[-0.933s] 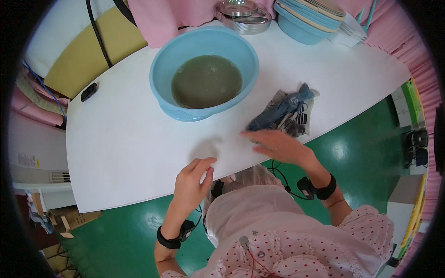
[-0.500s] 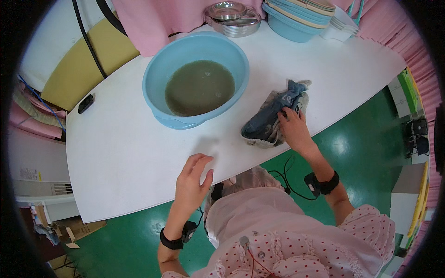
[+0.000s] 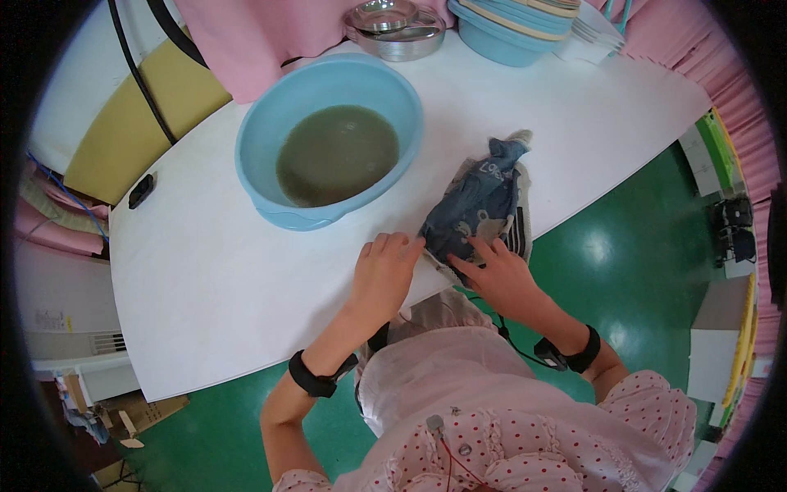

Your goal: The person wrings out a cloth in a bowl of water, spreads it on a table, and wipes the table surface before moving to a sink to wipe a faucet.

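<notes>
A damp-looking, crumpled dark blue and grey cloth [image 3: 471, 201] lies near the table's front edge, with pale printed marks and a striped patch on its right side. My left hand [image 3: 384, 266] is at its near left corner, fingers curled together and closed on the cloth's edge; the fingertips are partly hidden. On the near part of the cloth rests my right hand [image 3: 502, 277], its thumb and fingers spread apart over the fabric. Behind and to the left stands a light blue basin [image 3: 254, 176] holding murky grey-brown water [image 3: 340, 156].
Steel dishes [image 3: 398, 37] and stacked blue basins [image 3: 508, 45] stand at the table's back, beside white containers [image 3: 592, 37]. A small black device [image 3: 141, 191] lies at the left of the white table [image 3: 213, 312]. Pink curtains [image 3: 238, 41] hang behind.
My left hand has moved right and forward to the cloth's corner. The right hand has shifted to the cloth's near end. The cloth now lies flatter and turned, showing a striped patch.
</notes>
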Action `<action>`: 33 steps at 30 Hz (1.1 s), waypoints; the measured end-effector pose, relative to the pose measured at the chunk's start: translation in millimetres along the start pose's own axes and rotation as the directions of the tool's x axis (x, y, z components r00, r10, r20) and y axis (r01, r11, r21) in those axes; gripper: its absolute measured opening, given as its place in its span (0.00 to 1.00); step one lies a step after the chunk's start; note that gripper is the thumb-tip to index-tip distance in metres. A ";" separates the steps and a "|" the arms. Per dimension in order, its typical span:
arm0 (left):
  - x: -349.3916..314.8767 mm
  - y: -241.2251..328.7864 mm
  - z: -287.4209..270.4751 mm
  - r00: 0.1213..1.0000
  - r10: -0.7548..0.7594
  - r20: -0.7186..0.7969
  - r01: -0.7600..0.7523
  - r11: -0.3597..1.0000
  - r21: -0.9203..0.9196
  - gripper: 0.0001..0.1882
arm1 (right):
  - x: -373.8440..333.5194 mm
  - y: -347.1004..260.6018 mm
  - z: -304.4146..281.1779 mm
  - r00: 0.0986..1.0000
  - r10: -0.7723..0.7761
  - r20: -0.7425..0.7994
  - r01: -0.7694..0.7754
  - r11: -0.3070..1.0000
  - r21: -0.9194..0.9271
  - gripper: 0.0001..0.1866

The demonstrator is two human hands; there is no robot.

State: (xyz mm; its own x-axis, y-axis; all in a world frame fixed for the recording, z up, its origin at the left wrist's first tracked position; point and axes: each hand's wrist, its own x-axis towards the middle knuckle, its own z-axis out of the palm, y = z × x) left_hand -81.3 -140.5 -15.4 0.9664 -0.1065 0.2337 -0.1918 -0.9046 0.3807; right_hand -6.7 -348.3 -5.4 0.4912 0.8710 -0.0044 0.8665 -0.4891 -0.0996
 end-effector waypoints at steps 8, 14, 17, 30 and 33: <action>32.3 9.7 31.2 0.950 -0.313 0.020 0.292 0.860 -0.417 0.18 | 4.6 10.3 -3.9 0.993 0.083 -0.085 -0.061 0.970 0.236 0.18; 26.8 1.7 40.4 0.903 -0.420 -0.087 0.301 0.766 -0.568 0.22 | 41.0 48.2 -22.2 0.947 0.274 -0.168 -0.193 0.903 0.384 0.17; 10.7 -4.3 34.8 0.913 -0.358 -0.198 0.196 0.808 -0.555 0.22 | 69.4 90.6 -16.4 0.914 0.019 -0.406 0.023 0.995 0.098 0.19; -95.1 -32.9 -20.3 0.624 -0.710 -0.325 0.421 0.656 -0.626 0.19 | 89.3 22.3 -16.1 0.955 -0.277 0.101 0.249 0.942 0.227 0.16; -104.5 -32.2 -29.6 0.532 -0.792 -0.299 0.530 0.587 -0.612 0.18 | 88.2 1.8 -28.6 0.922 -0.337 0.191 0.281 0.921 0.269 0.14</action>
State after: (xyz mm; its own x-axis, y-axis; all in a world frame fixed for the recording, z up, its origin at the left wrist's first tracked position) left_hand -181.2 -88.1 -25.5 0.6151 0.7832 0.0903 0.2951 -0.3350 0.8948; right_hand 40.8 -273.6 22.5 0.1438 0.9764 -0.1609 0.9122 -0.1939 -0.3609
